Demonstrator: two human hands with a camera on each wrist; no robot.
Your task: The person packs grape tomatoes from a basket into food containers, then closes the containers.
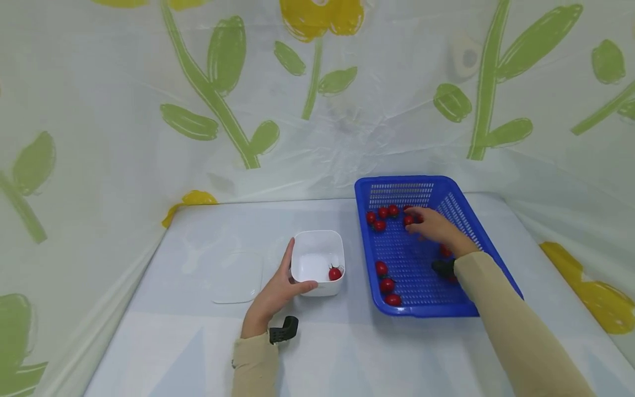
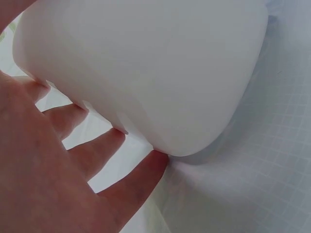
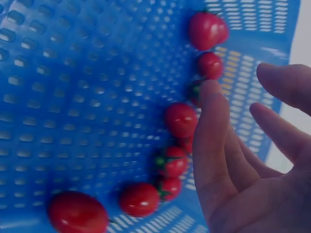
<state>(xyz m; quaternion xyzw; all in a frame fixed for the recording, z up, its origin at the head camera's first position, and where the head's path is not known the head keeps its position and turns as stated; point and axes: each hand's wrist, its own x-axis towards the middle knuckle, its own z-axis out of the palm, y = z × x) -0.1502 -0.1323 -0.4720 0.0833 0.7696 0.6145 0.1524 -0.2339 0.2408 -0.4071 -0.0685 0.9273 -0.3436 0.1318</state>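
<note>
A white square container [image 1: 310,251] stands on the table, one cherry tomato [image 1: 334,273] inside it near the right front corner. My left hand [image 1: 274,293] holds this container, thumb over the front rim and fingers spread along its left side. In the left wrist view the fingertips touch the white wall. To the right, my right hand [image 1: 435,227] reaches into a blue basket [image 1: 365,248]. Several cherry tomatoes [image 3: 181,120] lie along the basket's side in the right wrist view. Its fingers are apart beside them, nothing between thumb and fingers.
A clear flat lid [image 1: 237,280] lies on the table left of the container. More cherry tomatoes [image 1: 387,285] sit along the basket's left front side. Behind the table hangs a white curtain [image 1: 377,127] with flowers and leaves.
</note>
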